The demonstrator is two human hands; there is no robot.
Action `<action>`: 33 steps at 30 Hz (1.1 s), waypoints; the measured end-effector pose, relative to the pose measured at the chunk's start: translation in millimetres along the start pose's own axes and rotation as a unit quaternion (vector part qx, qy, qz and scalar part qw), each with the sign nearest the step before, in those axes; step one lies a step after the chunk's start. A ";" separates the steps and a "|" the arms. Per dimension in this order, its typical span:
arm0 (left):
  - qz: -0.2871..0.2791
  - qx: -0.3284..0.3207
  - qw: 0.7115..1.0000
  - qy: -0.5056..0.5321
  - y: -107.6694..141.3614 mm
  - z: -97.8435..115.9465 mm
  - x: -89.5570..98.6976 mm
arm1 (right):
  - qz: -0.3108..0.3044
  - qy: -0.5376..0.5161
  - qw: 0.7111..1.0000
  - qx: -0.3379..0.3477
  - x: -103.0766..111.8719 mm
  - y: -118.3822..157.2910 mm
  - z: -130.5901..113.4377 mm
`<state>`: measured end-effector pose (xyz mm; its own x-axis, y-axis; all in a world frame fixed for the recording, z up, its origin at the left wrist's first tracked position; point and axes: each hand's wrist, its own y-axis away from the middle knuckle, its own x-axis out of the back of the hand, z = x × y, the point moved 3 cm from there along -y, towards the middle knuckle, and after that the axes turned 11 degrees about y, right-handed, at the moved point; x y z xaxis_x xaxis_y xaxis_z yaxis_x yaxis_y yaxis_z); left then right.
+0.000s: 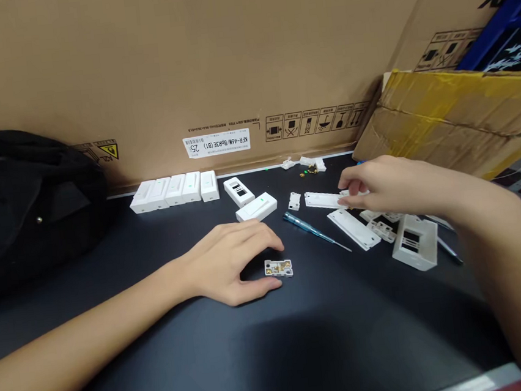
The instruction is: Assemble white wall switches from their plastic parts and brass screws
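Observation:
My left hand point(232, 263) rests on the black tabletop with thumb and fingers apart. Between them lies a small white switch base point(278, 268) with brass contacts, which the fingers do not grip. My right hand point(374, 184) hovers over the loose parts at the right, its thumb and forefinger apart. Just under its fingertips is the end of a flat white cover plate point(323, 200). A second white plate point(354, 229) lies nearer me, beside more small white bases point(382, 230) and a hollow white housing point(415, 242). A blue-handled screwdriver point(315, 231) lies between the hands.
Several finished-looking white switches point(174, 190) stand in a row at the back left. A white switch point(257, 207) and an open housing point(238, 191) lie near centre. Brass bits point(313, 169) sit behind. A large carton point(210, 59) walls the back; a black bag point(31, 205) stands left.

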<state>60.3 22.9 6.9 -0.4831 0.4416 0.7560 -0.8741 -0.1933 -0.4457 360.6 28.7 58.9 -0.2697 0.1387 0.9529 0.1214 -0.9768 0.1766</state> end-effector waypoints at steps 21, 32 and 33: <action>-0.006 0.034 0.999 0.022 -0.8 -0.5 -0.5 | -0.054 -0.051 0.995 0.065 0.9 10.7 -22.7; -0.008 0.011 0.999 0.034 -3.3 -0.6 -0.2 | 0.007 -0.085 0.996 -0.035 -0.6 -4.8 23.0; -0.008 0.011 0.999 0.034 -3.3 -0.4 -0.2 | 0.005 -0.076 0.996 -0.040 -1.1 -3.8 26.5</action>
<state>63.3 23.8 8.0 -0.4647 0.5038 0.7282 -0.8832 -0.2043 -0.4223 385.7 36.6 63.7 -0.1196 0.1469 0.9819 0.0449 -0.9872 0.1532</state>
